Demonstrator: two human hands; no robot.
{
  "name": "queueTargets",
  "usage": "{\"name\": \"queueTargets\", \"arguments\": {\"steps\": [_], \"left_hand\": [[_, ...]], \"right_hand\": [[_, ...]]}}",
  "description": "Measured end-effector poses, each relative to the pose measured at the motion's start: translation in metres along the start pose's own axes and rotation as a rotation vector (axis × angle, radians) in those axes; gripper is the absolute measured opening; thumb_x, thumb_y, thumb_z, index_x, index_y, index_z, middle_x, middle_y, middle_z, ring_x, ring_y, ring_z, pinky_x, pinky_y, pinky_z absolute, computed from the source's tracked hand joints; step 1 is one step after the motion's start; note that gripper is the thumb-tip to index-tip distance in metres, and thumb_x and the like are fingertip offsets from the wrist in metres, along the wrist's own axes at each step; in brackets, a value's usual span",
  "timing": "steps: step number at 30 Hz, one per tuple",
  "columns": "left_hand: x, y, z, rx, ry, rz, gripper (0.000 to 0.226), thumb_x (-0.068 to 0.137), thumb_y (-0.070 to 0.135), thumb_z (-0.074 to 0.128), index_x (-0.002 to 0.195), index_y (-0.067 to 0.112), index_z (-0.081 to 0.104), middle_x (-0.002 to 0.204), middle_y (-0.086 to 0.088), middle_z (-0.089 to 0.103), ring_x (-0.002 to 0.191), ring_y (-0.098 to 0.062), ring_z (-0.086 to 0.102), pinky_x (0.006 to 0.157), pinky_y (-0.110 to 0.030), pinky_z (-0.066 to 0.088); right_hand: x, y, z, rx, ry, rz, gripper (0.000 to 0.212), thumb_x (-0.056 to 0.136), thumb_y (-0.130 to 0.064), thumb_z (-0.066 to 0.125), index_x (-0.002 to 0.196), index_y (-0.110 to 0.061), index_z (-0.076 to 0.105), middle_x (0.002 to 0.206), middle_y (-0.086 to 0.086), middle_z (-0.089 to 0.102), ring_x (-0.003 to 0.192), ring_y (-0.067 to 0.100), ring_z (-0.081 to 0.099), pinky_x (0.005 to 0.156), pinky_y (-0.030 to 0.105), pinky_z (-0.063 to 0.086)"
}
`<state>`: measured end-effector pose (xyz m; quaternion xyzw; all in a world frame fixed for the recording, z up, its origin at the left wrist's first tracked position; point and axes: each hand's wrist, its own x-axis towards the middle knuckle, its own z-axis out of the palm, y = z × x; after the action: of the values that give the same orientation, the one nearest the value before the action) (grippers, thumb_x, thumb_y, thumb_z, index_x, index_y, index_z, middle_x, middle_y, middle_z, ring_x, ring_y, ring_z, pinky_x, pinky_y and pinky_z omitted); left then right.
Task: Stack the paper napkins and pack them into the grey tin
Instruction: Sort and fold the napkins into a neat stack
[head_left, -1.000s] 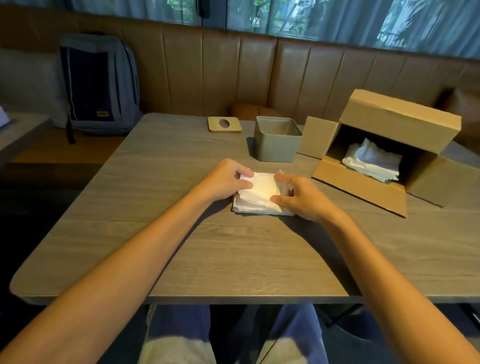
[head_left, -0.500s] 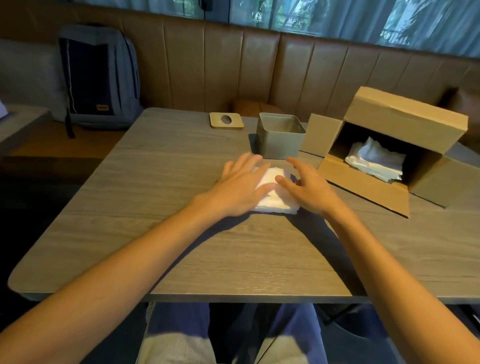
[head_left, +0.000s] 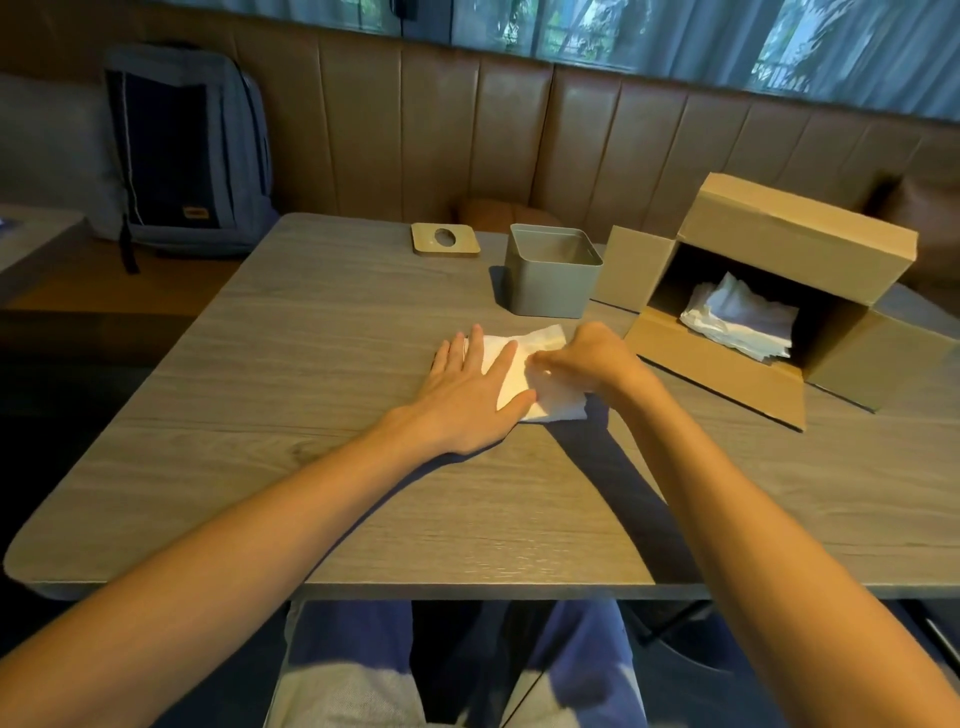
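Wood-grain table (head_left: 311, 415), brown booth bench (head_left: 467, 145), grey tin (head_left: 550, 286), napkins (head_left: 545, 340)

One camera sits on the person's head and looks forward and down. It is close above the near edge of the tabletop (head_left: 311, 493). Both arms come in from the bottom corners, and the left hand (head_left: 467, 400) and right hand (head_left: 592, 364) meet near the middle. The view is wide, with knees (head_left: 353, 649) at the bottom and the brown bench seat (head_left: 467, 130) and window (head_left: 623, 31) at the top.

Napkins (head_left: 545, 358) lie before the tin (head_left: 550, 288), box (head_left: 779, 291) right.
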<state>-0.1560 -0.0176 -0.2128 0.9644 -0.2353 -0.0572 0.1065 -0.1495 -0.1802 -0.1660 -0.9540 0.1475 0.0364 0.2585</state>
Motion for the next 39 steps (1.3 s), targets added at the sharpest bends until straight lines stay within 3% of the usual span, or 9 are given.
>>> {"name": "queueTargets", "arguments": {"steps": [11, 16, 22, 24, 26, 29, 32, 35, 39], "left_hand": [[0.001, -0.003, 0.005, -0.034, 0.033, -0.094, 0.082, 0.095, 0.072, 0.023, 0.159, 0.03, -0.004, 0.164, -0.022, -0.012, 0.151, -0.041, -0.014, 0.122, -0.052, -0.004], [0.004, -0.01, 0.002, -0.117, 0.054, -0.088, 0.086, 0.092, 0.075, 0.028, 0.158, 0.033, -0.005, 0.165, -0.022, -0.001, 0.152, -0.039, -0.005, 0.123, -0.051, 0.003], [0.026, -0.03, -0.039, -0.905, 0.057, -0.203, 0.112, 0.08, 0.05, 0.077, 0.157, 0.036, -0.003, 0.159, -0.005, 0.03, 0.14, -0.034, 0.039, 0.109, -0.046, 0.04], [0.03, -0.038, -0.054, -1.146, 0.021, -0.319, 0.114, 0.068, 0.046, 0.088, 0.155, 0.033, 0.016, 0.156, -0.004, 0.035, 0.136, -0.033, 0.044, 0.108, -0.045, 0.042], [0.031, -0.042, -0.064, -1.423, -0.063, -0.344, 0.077, 0.075, 0.028, 0.087, 0.138, 0.019, 0.045, 0.145, -0.006, 0.053, 0.123, -0.027, 0.058, 0.101, -0.046, 0.05], [0.029, -0.039, -0.063, -1.682, -0.068, -0.257, 0.039, 0.086, 0.006, 0.074, 0.121, 0.016, 0.06, 0.12, -0.009, 0.071, 0.101, -0.023, 0.072, 0.083, -0.041, 0.06], [0.032, -0.037, -0.055, -1.66, 0.198, -0.117, 0.033, 0.086, 0.007, 0.074, 0.115, 0.019, 0.063, 0.116, -0.007, 0.073, 0.104, -0.023, 0.072, 0.087, -0.042, 0.059], [0.036, -0.039, -0.054, -1.358, 0.419, -0.067, 0.046, 0.082, 0.02, 0.081, 0.121, 0.028, 0.057, 0.116, 0.004, 0.069, 0.104, -0.013, 0.069, 0.079, -0.036, 0.061], [0.032, -0.034, -0.046, -1.26, 0.475, -0.002, 0.045, 0.082, 0.018, 0.081, 0.119, 0.03, 0.057, 0.11, 0.01, 0.068, 0.097, -0.003, 0.068, 0.074, -0.026, 0.06]], "right_hand": [[0.013, -0.015, -0.007, 0.213, -0.092, 0.04, 0.044, 0.09, -0.033, 0.073, 0.125, -0.013, 0.055, 0.12, 0.013, 0.061, 0.111, 0.026, 0.061, 0.101, 0.041, 0.052], [0.012, -0.013, -0.01, 0.271, -0.163, -0.091, 0.024, 0.094, -0.026, 0.069, 0.112, -0.014, 0.059, 0.108, 0.008, 0.064, 0.094, 0.022, 0.065, 0.077, 0.031, 0.058], [0.011, -0.005, -0.01, 0.621, -0.277, -0.247, 0.037, 0.097, -0.028, 0.064, 0.125, -0.005, 0.057, 0.113, 0.011, 0.068, 0.101, 0.026, 0.07, 0.081, 0.034, 0.062], [0.01, -0.004, -0.008, 0.749, -0.266, -0.249, 0.032, 0.097, -0.027, 0.065, 0.124, -0.012, 0.058, 0.114, 0.006, 0.069, 0.103, 0.025, 0.071, 0.085, 0.039, 0.061], [0.011, -0.004, -0.008, 0.847, -0.224, -0.248, 0.029, 0.095, -0.023, 0.068, 0.12, -0.013, 0.058, 0.114, 0.003, 0.069, 0.101, 0.024, 0.072, 0.086, 0.044, 0.061], [0.014, -0.005, -0.007, 0.892, -0.115, -0.313, 0.029, 0.09, -0.019, 0.074, 0.114, -0.016, 0.058, 0.116, 0.0, 0.067, 0.103, 0.023, 0.07, 0.081, 0.039, 0.062], [0.016, -0.008, -0.007, 0.957, 0.011, -0.38, 0.053, 0.084, -0.018, 0.08, 0.128, -0.026, 0.051, 0.124, -0.01, 0.059, 0.112, 0.014, 0.062, 0.082, 0.032, 0.061], [0.019, -0.01, -0.003, 1.018, 0.04, -0.378, 0.068, 0.083, -0.024, 0.081, 0.139, -0.031, 0.044, 0.121, -0.016, 0.059, 0.111, 0.011, 0.063, 0.086, 0.031, 0.06], [0.022, -0.007, 0.01, 1.043, -0.014, -0.397, 0.044, 0.09, -0.028, 0.073, 0.131, -0.016, 0.062, 0.117, 0.0, 0.072, 0.109, 0.024, 0.069, 0.086, 0.036, 0.06]]}}
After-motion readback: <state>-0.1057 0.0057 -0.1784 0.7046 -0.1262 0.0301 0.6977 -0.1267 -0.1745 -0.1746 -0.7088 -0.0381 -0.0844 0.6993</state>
